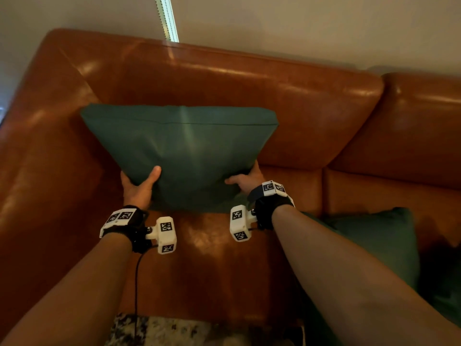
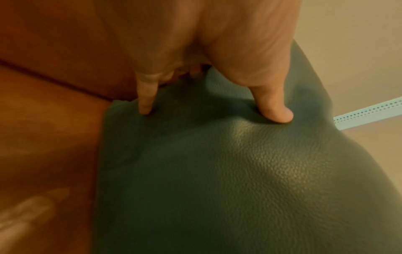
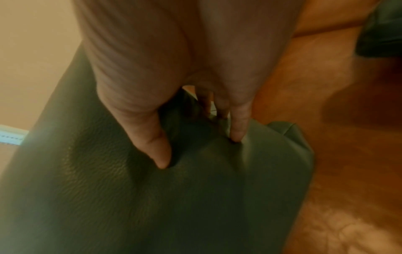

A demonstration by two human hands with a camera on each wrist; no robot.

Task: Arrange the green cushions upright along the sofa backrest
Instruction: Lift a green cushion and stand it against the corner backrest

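Brown sofa (image 1: pixel 249 96): two green cushions (image 1: pixel 179 151), one in both hands (image 1: pixel 139 188).

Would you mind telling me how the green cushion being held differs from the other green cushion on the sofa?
The held cushion stands upright before the backrest, gripped by the left hand and right hand; the second cushion lies on the seat to the right, untouched. The held cushion shows fully; the second cushion is partly hidden behind the right forearm. Both are dark green and look alike in material.

Held cushion (image 1: pixel 179 146) before backrest (image 1: pixel 249 83); second cushion (image 1: pixel 379 245) apparently lying rightward.
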